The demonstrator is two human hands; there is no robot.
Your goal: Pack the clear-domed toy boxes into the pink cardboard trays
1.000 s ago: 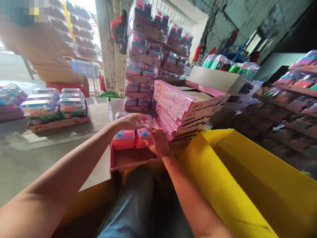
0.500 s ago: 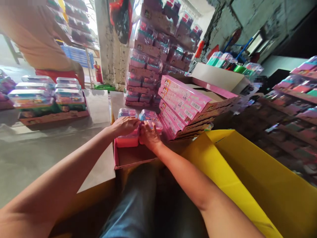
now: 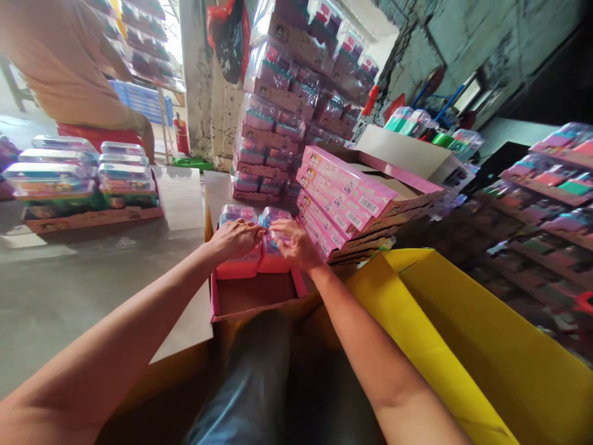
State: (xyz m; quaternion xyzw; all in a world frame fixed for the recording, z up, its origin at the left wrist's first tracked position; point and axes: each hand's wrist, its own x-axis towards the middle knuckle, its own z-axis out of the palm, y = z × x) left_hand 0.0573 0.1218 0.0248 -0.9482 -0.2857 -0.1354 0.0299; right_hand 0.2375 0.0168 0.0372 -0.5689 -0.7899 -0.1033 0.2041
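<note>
A shallow pink box (image 3: 254, 312) lies in front of me with several clear-lidded pink containers (image 3: 238, 266) in its back part; its front part shows bare cardboard. My left hand (image 3: 238, 239) rests over the left containers, fingers stretched toward the middle. Over the right containers is my right hand (image 3: 294, 242), blurred, its fingers apart and nothing seen in them. Right behind the box stands a leaning stack of pink display boxes (image 3: 343, 198) with barcodes on their sides.
A filled tray of containers (image 3: 92, 216) sits on the grey table (image 3: 180, 266) at left. A large yellow carton (image 3: 430, 309) stands open at right. Tall stacks of packed trays (image 3: 273, 117) rise behind. A person in an orange shirt (image 3: 69, 74) sits at back left.
My right hand has lifted slightly and shifted right, uncovering more of the right containers and the box's front right corner. My left hand has stayed nearly in place.
</note>
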